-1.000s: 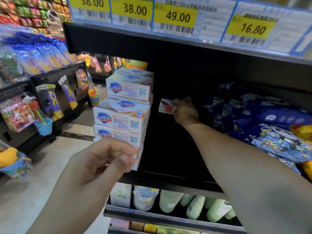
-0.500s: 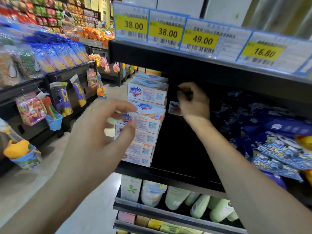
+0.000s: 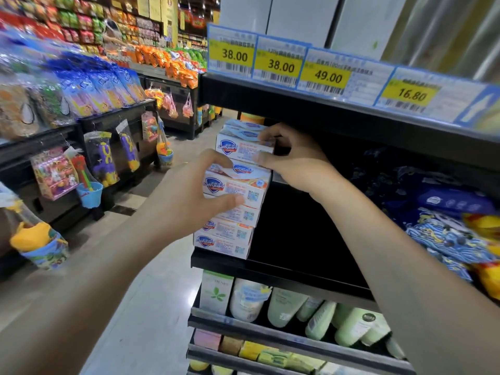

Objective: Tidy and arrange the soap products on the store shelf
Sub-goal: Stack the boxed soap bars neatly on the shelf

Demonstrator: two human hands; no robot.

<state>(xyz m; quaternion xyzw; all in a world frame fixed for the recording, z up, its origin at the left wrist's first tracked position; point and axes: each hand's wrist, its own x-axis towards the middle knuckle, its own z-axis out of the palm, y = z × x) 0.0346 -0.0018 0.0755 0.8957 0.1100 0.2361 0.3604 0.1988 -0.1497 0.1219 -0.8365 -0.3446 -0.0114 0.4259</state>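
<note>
A stack of white Safeguard soap boxes (image 3: 227, 234) stands at the left end of the black shelf (image 3: 270, 269). My left hand (image 3: 186, 196) grips a middle box (image 3: 238, 188), fingers over its top and thumb under its front. My right hand (image 3: 295, 158) holds the upper box (image 3: 240, 148) at its right end, thumb on the front face. A small soap pack seen earlier is hidden behind my right hand.
Blue patterned packs (image 3: 443, 217) fill the right side of the shelf. Price tags (image 3: 327, 77) line the shelf above. Green bottles (image 3: 324, 312) and coloured bars (image 3: 259, 350) sit below. Toy racks (image 3: 94, 163) stand across the aisle floor (image 3: 151, 293) on the left.
My right hand left the small pack deep in the shelf and came forward to the upper box. My left hand rose from below and took hold of a middle box.
</note>
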